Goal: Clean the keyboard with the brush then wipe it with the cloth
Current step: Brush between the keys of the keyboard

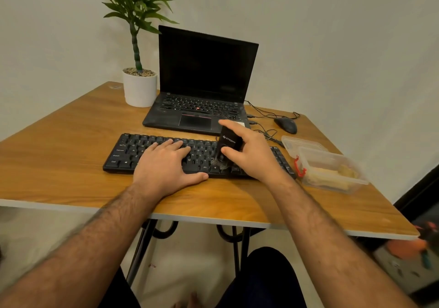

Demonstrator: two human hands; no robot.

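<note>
A black keyboard (126, 153) lies near the front edge of the wooden table (59, 165). My left hand (166, 165) rests flat on the keyboard's middle keys, fingers spread, holding nothing. My right hand (247, 153) grips a black brush (228, 141) with a white logo on its body. The brush bristles point down and touch the keys right of the middle. A pale yellow cloth (332, 172) lies inside a clear plastic box (316, 162) to the right of the keyboard.
An open black laptop (204, 81) stands behind the keyboard, with a potted plant (139, 89) to its left. A black mouse (286, 125) and its cables lie at the back right. The box lid (299, 142) lies behind the box.
</note>
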